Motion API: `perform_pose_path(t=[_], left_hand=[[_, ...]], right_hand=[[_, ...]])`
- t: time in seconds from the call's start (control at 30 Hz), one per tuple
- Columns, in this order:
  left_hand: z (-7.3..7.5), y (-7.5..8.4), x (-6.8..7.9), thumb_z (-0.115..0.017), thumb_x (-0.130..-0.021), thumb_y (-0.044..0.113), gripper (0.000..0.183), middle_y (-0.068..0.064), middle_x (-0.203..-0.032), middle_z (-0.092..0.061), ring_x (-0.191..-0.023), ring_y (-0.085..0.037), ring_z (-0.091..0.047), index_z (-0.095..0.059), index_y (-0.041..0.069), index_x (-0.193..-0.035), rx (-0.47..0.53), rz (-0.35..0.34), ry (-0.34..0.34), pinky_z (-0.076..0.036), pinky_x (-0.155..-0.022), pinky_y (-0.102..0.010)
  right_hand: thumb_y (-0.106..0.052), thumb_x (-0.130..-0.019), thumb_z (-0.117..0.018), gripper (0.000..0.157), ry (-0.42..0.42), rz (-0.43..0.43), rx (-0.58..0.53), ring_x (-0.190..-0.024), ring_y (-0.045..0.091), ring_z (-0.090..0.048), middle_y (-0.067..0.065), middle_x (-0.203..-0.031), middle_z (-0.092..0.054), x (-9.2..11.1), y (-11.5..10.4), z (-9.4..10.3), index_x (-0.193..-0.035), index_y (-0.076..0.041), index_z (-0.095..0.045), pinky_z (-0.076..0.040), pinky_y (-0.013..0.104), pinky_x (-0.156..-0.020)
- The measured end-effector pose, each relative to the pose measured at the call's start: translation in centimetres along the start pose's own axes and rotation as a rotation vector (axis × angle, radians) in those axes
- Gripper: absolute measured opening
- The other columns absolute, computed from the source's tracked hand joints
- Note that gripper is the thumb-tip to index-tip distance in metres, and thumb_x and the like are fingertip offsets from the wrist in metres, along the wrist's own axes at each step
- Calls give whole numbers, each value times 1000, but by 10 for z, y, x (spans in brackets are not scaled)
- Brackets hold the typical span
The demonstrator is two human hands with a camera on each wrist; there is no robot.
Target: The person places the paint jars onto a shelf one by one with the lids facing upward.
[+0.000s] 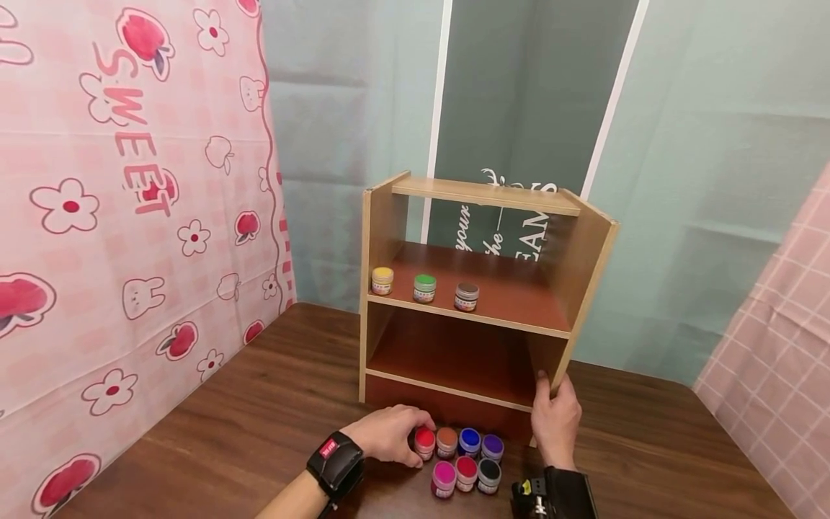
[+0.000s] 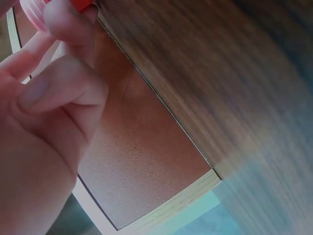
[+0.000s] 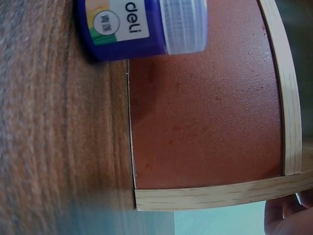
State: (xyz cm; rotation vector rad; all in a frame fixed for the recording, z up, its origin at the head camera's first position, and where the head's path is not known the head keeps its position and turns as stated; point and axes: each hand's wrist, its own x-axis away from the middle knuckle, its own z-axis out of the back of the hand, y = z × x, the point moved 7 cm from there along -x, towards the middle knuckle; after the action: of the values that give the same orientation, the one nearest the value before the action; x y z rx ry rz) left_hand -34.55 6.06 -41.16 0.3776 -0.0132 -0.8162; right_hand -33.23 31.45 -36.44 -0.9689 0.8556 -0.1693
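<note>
My left hand (image 1: 389, 434) curls its thumb and fingers round a red paint jar (image 1: 424, 444), leftmost in the back row on the table. Part of that jar and its red lid show at the top of the left wrist view, behind my fingers (image 2: 73, 24). Beside it stand brown (image 1: 446, 443), blue (image 1: 470, 442) and purple (image 1: 492, 447) jars. Magenta (image 1: 444, 480), another red (image 1: 465, 474) and dark green-black (image 1: 489, 476) jars form the front row. My right hand (image 1: 558, 422) grips the right side panel of a small wooden shelf (image 1: 593, 274), thumb inside.
Yellow (image 1: 382, 281), green (image 1: 424, 288) and dark brown (image 1: 467, 296) jars stand spaced along the shelf's upper board, from its left end. A lower board (image 1: 454, 357) lies beneath. The brown table (image 1: 246, 425) is bordered by a pink printed curtain (image 1: 143, 252) on the left.
</note>
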Motion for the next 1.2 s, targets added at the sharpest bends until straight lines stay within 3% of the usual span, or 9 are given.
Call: perform_pose_path(t=[0.33, 0.77, 1.2], left_hand=[[1, 1, 0, -76, -67, 34, 46, 13, -98, -60, -92, -5, -53, -62, 23, -109, -59, 18, 20, -46, -78, -23], [0, 2, 0, -75, -68, 33, 43, 13, -95, -58, -85, -3, -52, -62, 22, -108, -62, 31, 18, -45, -71, -21], [0, 3, 0, -76, -68, 32, 36, 14, -88, -54, -77, -1, -50, -62, 25, -101, -74, 21, 27, -43, -64, -20]], right_hand=[[-31, -98, -43, 40, 9, 8, 4, -98, 43, -55, 29, -107, -60, -1, 0, 0, -118, 2, -55, -41, 57, -76], [-32, -98, -41, 44, -9, -8, 0, -105, 46, -53, 31, -115, -57, 0, 2, -1, -124, 1, -52, -41, 61, -82], [-30, -98, -42, 41, 10, 20, 3, -100, 46, -55, 31, -110, -59, 0, 0, -1, -119, 3, -54, -42, 60, -78]])
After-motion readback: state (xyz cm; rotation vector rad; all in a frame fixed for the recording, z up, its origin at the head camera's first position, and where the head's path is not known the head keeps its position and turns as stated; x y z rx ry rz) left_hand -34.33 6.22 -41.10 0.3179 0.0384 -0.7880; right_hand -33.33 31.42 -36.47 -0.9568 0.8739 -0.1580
